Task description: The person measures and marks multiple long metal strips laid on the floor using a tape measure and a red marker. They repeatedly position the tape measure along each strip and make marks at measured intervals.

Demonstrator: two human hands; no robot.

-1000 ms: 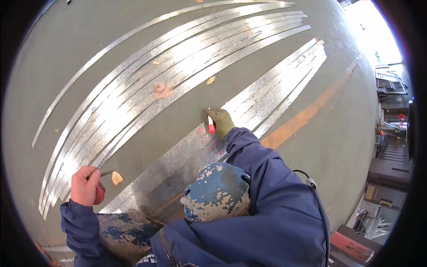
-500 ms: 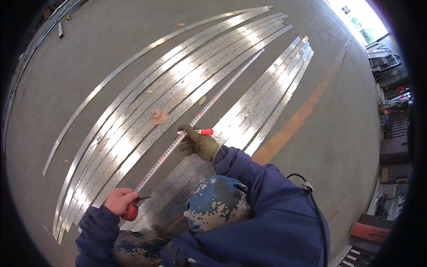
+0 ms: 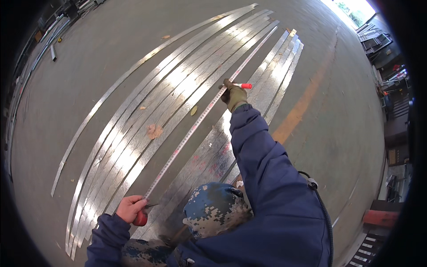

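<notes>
My bare left hand (image 3: 128, 208) is closed around a red tape measure (image 3: 141, 218) at the lower left. A thin dark piece, too small to name, juts from beside that hand. The white tape blade (image 3: 191, 130) stretches diagonally to the far right, over the gap between two groups of metal strips. Farther out along it, my gloved right hand (image 3: 235, 96) is closed with the blade at its fingers. That same hand grips a red-capped marker pen (image 3: 245, 86). Shiny strips (image 3: 178, 86) lie left of the blade; more strips (image 3: 281, 60) lie to its right.
A lone curved-looking strip (image 3: 100, 103) lies farthest left. Dry leaves (image 3: 154, 131) are scattered on the strips and grey floor. Camouflage-clad knees (image 3: 218, 207) are bent close in front. An orange floor line (image 3: 307, 98) runs at right, with racks and metal stock (image 3: 373, 38) beyond.
My right hand has moved forward along the blade with the marker pen, the arm now stretched out. The blade reaches farther away. My left hand keeps hold of the tape measure; the view has shifted slightly.
</notes>
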